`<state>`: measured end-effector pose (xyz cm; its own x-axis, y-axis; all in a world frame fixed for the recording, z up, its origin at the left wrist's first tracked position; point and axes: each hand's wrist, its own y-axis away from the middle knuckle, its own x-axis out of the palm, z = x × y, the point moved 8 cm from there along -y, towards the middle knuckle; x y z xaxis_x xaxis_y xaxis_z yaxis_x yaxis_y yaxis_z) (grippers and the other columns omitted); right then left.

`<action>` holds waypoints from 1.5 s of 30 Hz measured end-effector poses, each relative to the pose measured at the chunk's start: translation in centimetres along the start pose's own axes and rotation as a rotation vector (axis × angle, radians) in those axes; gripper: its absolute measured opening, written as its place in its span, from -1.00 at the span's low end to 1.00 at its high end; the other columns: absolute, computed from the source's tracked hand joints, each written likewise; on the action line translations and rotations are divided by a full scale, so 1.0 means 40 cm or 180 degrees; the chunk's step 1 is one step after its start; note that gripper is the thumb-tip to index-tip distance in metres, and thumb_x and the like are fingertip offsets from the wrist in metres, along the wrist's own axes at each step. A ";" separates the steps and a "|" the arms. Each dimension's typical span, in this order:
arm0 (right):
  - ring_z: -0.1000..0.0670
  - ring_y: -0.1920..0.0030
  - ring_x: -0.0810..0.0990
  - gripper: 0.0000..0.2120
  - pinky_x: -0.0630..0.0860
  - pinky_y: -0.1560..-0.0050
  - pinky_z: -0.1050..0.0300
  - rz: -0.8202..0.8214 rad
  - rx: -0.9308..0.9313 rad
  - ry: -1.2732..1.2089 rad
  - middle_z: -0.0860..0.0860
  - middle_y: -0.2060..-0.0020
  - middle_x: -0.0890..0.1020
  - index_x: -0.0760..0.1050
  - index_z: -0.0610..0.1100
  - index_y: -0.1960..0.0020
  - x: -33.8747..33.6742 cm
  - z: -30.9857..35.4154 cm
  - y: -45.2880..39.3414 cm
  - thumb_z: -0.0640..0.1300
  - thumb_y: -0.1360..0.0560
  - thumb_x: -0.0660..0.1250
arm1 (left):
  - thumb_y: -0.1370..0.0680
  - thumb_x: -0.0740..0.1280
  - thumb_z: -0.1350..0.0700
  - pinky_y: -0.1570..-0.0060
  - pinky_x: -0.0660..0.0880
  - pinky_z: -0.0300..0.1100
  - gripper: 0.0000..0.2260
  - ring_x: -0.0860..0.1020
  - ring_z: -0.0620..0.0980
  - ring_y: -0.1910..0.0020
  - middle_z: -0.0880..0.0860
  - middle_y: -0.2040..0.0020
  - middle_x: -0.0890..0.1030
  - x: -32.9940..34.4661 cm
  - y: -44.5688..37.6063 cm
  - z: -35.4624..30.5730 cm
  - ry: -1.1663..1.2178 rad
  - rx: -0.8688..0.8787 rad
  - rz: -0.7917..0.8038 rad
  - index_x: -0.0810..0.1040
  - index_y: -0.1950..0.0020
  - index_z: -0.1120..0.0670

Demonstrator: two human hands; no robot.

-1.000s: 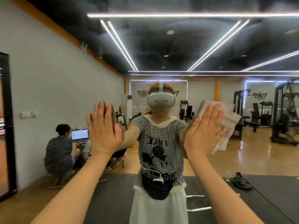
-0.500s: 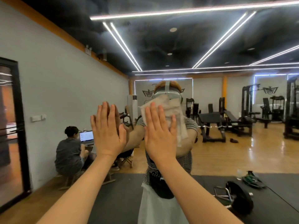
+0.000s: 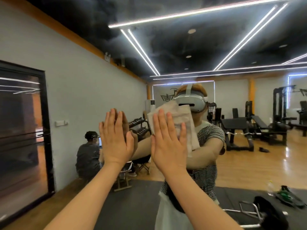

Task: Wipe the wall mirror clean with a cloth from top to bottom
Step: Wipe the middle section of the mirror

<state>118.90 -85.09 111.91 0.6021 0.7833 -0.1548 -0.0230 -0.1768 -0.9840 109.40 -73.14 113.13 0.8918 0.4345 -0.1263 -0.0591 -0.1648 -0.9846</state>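
both hands are raised flat against the wall mirror (image 3: 249, 146), fingers straight and close together. the left hand (image 3: 116, 140) rests bare on the glass. the right hand (image 3: 168, 143), just beside it, presses a pale cloth (image 3: 182, 120) to the glass; the cloth shows above and to the right of the fingers, its long side hanging downward. the mirror fills the view ahead, so most of it lies below the cloth, where the wipe likely heads.

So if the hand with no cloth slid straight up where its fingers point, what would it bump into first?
Probably nothing: the left hand lies flat on the wall mirror, and only bare glass shows above its fingers.
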 end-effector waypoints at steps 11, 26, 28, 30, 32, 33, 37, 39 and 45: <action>-0.07 -0.55 0.02 -0.37 -0.24 -0.50 -0.19 0.0069 -0.0112 -0.0050 -0.04 -0.55 0.05 -0.06 -0.14 -0.57 -0.007 0.001 0.000 0.03 -0.57 -0.01 | -0.54 0.04 0.03 -0.49 -0.04 0.08 -0.46 0.08 0.14 -0.51 0.27 -0.52 0.20 -0.001 -0.003 -0.007 0.0040 -0.0030 -0.0015 0.09 -0.52 0.12; -0.04 -0.57 -0.15 -0.36 -0.23 -0.50 -0.18 0.0052 -0.0202 0.0080 -0.08 -0.55 0.06 -0.04 -0.14 -0.57 -0.007 0.001 0.006 0.04 -0.57 0.03 | -0.53 0.06 0.04 -0.49 -0.10 0.03 -0.45 0.06 0.15 -0.52 0.26 -0.53 0.18 0.008 0.001 0.003 0.0036 -0.0020 0.0174 0.14 -0.51 0.18; -0.01 -0.56 -0.22 -0.37 -0.20 -0.49 -0.19 0.0038 -0.0168 0.0097 -0.07 -0.54 0.05 -0.07 -0.14 -0.57 -0.007 0.001 0.005 0.05 -0.58 0.01 | -0.52 0.08 0.05 -0.49 -0.15 0.00 -0.44 0.06 0.15 -0.51 0.26 -0.52 0.19 0.006 -0.001 0.001 0.0040 0.0030 0.0201 0.16 -0.51 0.21; 0.00 -0.55 -0.25 -0.39 -0.19 -0.49 -0.18 0.0031 -0.0124 0.0138 -0.06 -0.54 0.05 -0.08 -0.14 -0.56 -0.004 0.001 0.005 0.05 -0.59 -0.02 | -0.51 0.09 0.04 -0.50 -0.14 0.04 -0.42 0.05 0.14 -0.52 0.26 -0.53 0.20 0.009 -0.001 0.001 0.0048 0.0056 0.0254 0.17 -0.52 0.21; 0.02 -0.55 -0.23 -0.41 -0.20 -0.49 -0.16 -0.0017 -0.0072 0.0168 -0.05 -0.55 0.06 -0.07 -0.15 -0.56 -0.003 0.003 0.007 0.04 -0.61 -0.02 | -0.51 0.09 0.03 -0.48 -0.08 0.14 -0.41 0.07 0.14 -0.52 0.25 -0.53 0.21 0.013 0.002 0.003 0.0105 0.0064 0.0313 0.20 -0.52 0.21; 0.03 -0.55 -0.22 -0.41 -0.20 -0.49 -0.15 -0.0042 -0.0047 0.0182 -0.04 -0.55 0.07 -0.06 -0.16 -0.56 -0.004 0.002 0.009 0.03 -0.61 -0.02 | -0.51 0.09 0.02 -0.47 -0.05 0.17 -0.41 0.08 0.14 -0.52 0.25 -0.53 0.22 0.015 0.004 0.005 0.0133 0.0084 0.0350 0.21 -0.52 0.21; 0.06 -0.55 -0.16 -0.44 -0.22 -0.50 -0.10 -0.0100 -0.0025 0.0336 -0.08 -0.52 0.16 0.06 -0.17 -0.55 -0.009 0.000 0.008 0.02 -0.60 -0.02 | -0.51 0.12 0.01 -0.47 -0.05 0.18 -0.40 0.13 0.18 -0.52 0.24 -0.52 0.24 0.020 0.004 0.009 0.0216 0.0198 0.0407 0.19 -0.52 0.20; 0.08 -0.55 -0.16 -0.44 -0.20 -0.50 -0.07 -0.0124 0.0026 0.0382 -0.06 -0.51 0.16 0.07 -0.15 -0.54 -0.013 -0.002 0.005 0.01 -0.59 -0.01 | -0.50 0.12 0.01 -0.47 -0.07 0.16 -0.40 0.10 0.16 -0.51 0.24 -0.52 0.23 0.012 -0.001 0.006 0.0309 0.0254 0.0409 0.19 -0.52 0.19; 0.11 -0.55 -0.15 -0.45 -0.18 -0.50 -0.04 -0.0170 0.0121 0.0391 -0.05 -0.49 0.18 0.12 -0.16 -0.53 -0.023 0.001 0.001 -0.03 -0.57 0.01 | -0.49 0.10 -0.01 -0.43 -0.14 0.22 -0.39 0.04 0.07 -0.53 0.14 -0.55 0.19 -0.055 0.001 0.093 0.0507 0.0838 0.0853 0.14 -0.55 0.03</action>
<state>118.33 -85.79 112.01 0.6964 0.7117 -0.0925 -0.0172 -0.1123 -0.9935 105.78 -70.82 112.91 0.8863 0.2609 -0.3825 -0.3932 -0.0122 -0.9194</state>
